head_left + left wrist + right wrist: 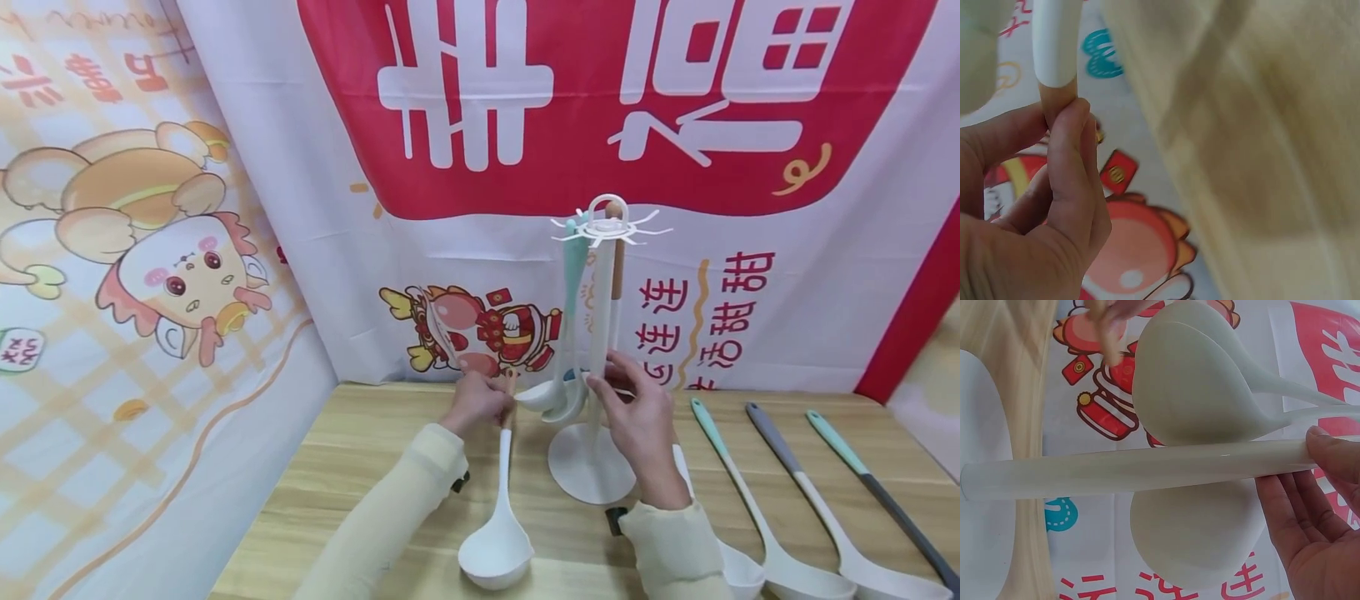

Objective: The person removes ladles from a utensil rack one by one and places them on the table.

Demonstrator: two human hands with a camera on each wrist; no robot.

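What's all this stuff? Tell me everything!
Table: one, wooden, underneath
Stand: one, white, on table
Hanging ladles: at least three, white, mint and brown, on stand
Held ladle: one, white and brown, left of stand
Lying utensils: four, white, mint and grey, table's right
Cloths: two, red and white behind, orange and white left
Sleeves: two, cream, lower middle
Small pieces: two, black, at sleeve ends
Left hand: one, pinching held ladle
Right hand: one, gripping stand

Pale cream long sleeves are worn on both arms, softly creased and finished with plain cuffs. Small black fittings are seen beside the cuffs. The left hand and right hand are bare.
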